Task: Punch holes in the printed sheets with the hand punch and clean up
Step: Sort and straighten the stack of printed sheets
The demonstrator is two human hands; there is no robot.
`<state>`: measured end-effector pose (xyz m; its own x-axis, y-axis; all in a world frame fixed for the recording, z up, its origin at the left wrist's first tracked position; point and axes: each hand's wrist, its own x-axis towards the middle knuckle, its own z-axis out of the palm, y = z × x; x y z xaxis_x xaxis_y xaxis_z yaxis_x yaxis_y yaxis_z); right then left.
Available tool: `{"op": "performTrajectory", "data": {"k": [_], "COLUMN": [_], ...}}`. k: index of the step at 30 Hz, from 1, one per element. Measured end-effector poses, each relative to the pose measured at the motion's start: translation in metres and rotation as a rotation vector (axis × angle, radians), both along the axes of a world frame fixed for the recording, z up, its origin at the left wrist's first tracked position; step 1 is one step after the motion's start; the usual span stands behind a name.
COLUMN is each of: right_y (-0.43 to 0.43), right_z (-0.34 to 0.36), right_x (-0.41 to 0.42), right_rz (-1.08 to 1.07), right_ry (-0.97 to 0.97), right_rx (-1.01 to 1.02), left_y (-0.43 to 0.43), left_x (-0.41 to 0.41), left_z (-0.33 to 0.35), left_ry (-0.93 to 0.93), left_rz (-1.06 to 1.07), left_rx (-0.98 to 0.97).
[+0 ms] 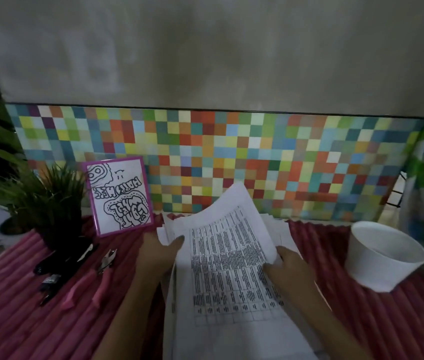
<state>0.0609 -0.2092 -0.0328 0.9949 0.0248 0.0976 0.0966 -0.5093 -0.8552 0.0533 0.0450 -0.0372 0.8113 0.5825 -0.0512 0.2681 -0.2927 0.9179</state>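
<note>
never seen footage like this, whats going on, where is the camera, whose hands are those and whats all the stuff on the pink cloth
There is no machine here: a person works with bare hands. The single picture comes from a wide-angle camera worn on their head, looking forward and down. The left hand and the right hand both hold a stack of printed sheets, lifted and curling above the pink ribbed cloth. To the left lie the hand punch with pink handles, untouched, and a black tool I cannot identify. Behind them stand a potted plant and a framed drawing. A white tub sits on the right.
</note>
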Motion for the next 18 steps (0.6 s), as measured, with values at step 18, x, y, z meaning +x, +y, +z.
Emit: {"op": "performTrajectory", "data": {"k": [18], "right_y": [-0.034], "right_z": [0.009], "right_x": [0.023], "right_rz": [0.058], "right_ry": [0.255], "right_rx": [0.482], "left_y": [-0.035], "left_x": [-0.006], "left_z": [0.021], "left_ry": [-0.110], "left_rz": [-0.479], "left_rx": [-0.399]}}
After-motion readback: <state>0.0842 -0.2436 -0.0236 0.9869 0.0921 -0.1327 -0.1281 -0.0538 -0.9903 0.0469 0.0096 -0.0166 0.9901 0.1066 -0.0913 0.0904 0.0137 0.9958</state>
